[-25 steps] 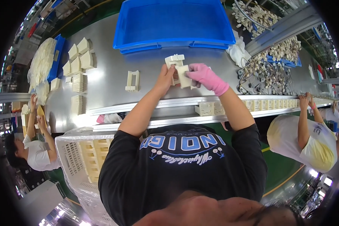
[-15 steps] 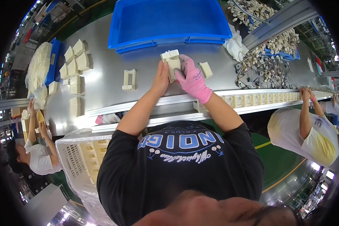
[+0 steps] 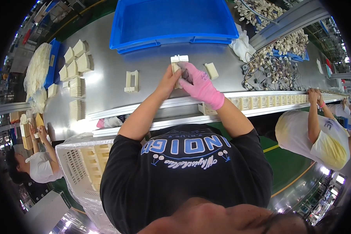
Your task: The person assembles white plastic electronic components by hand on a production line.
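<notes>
A cream plastic housing (image 3: 179, 59) is held upright between my two hands over the metal worktable. Bare, my left hand (image 3: 168, 82) closes on its left side, with the thumb across the near face. My right hand (image 3: 201, 83), in a pink glove with greyish fingertips, wraps the right side, its thumb and fingers pressed in against the part. Much of the housing's lower half is hidden by the fingers. To the left lies a cream rectangular frame (image 3: 131, 89) with an open middle. Just right of the glove is a cream flat piece (image 3: 211, 71).
A large blue bin (image 3: 175, 40) stands beyond my hands. Cream parts (image 3: 82, 62) are stacked at left, near bagged pieces (image 3: 37, 72). Wired connectors (image 3: 270, 72) heap at right. Cream housings (image 3: 257, 103) line the front rail. A white crate (image 3: 72, 167) is beside me; co-workers flank me.
My left fingers, earlier straight along the part, have curled around it, and the thumb now crosses its front. The gloved hand has closed in tighter, covering more of the housing.
</notes>
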Motion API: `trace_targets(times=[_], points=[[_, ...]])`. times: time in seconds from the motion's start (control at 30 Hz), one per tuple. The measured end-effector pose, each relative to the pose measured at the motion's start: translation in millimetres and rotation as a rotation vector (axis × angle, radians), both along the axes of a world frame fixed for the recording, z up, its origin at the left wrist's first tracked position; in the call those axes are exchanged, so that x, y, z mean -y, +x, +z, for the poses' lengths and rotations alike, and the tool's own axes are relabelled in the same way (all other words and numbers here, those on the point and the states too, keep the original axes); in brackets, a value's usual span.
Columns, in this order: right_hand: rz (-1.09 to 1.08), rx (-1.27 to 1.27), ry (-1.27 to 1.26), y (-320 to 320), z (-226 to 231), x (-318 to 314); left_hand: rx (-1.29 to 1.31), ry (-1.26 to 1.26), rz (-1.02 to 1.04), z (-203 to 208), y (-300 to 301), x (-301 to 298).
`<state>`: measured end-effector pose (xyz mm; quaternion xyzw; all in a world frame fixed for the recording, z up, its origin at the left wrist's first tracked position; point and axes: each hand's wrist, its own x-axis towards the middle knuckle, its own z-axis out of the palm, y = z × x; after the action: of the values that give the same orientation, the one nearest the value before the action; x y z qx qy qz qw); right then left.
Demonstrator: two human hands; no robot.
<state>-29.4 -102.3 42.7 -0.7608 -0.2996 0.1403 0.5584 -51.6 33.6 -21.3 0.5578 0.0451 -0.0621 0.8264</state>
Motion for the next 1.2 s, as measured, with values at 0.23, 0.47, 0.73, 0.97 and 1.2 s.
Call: trace_targets(times=[0.23, 0.47, 0.73, 0.97, 1.2], points=[[-0.228, 0.583, -0.063, 23, 23, 20, -0.184, -0.066, -0.130, 15, 0, 0], [0.521, 0.109, -0.063, 14, 39, 18, -0.123, 0.177, -0.834, 37, -9, -31], [0.330, 0.554, -0.714, -31, -6, 9, -0.027, 1.579, -0.259, 0, 15, -104], [0.539, 0.287, -0.754, 8, -18, 2, -0.392, 1.614, -0.426, -60, 11, -140], [0.246, 0.205, -1.261, 80, -90, -5, -0.236, 1.660, -0.352, -53, 18, -116]])
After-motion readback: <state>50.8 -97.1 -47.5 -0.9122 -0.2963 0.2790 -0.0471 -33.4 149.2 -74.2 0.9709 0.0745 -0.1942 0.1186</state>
